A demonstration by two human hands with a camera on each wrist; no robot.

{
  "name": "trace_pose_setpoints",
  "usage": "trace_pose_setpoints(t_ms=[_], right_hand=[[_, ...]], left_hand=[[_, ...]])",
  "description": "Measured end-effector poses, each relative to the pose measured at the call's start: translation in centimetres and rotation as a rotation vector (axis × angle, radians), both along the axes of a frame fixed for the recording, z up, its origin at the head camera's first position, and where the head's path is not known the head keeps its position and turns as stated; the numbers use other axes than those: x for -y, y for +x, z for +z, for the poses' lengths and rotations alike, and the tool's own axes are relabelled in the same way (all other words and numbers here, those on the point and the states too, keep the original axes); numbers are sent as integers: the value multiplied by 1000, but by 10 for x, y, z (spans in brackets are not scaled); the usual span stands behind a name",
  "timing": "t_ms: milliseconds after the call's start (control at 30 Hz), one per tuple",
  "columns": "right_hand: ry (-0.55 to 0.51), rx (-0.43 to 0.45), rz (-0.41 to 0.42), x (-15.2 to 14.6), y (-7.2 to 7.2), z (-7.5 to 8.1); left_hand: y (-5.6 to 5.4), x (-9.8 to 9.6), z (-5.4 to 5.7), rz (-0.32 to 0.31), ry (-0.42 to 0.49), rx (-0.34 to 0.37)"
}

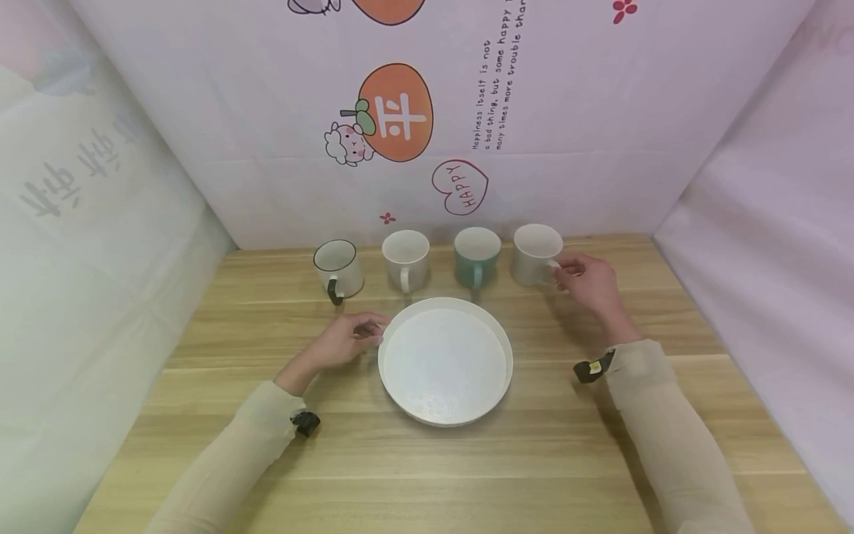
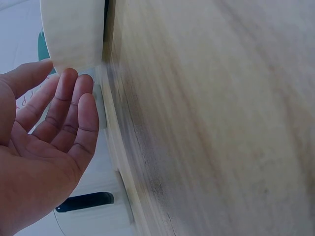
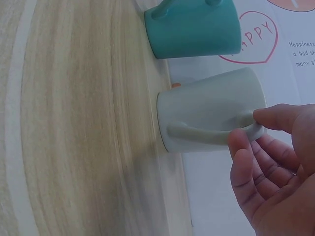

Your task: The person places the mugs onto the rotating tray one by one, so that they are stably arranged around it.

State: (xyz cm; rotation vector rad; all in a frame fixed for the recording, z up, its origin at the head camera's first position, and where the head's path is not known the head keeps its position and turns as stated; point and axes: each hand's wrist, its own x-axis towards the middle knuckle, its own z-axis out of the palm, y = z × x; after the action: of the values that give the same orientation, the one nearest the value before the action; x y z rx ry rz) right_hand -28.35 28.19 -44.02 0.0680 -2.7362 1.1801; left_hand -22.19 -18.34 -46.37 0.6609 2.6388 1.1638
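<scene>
Right hand (image 1: 590, 285) fingers loosely pinch the handle of the pale glazed ceramic mug (image 1: 536, 254), right of centre. Probably rigid, slick, breakable: grip through the handle loop. Left hand (image 1: 347, 340) fingers relaxed, touching the round white plastic tray (image 1: 394, 386) rim.

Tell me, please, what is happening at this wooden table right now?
A person's right hand pinches the handle of the rightmost pale ceramic mug, last in a row of four. Their left hand rests open against the rim of the round white tray, which holds nothing. All four mugs stand upright behind it.
</scene>
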Motion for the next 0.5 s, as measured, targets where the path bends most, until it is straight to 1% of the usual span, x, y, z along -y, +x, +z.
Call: trace_pose_setpoints(t_ms=[233,500], right_hand=[[29,11,-3,-1,-1,1],[-7,87,-31,3,0,4]], left_hand=[[1,0,1,6,7,4],[1,0,1,11,0,15]])
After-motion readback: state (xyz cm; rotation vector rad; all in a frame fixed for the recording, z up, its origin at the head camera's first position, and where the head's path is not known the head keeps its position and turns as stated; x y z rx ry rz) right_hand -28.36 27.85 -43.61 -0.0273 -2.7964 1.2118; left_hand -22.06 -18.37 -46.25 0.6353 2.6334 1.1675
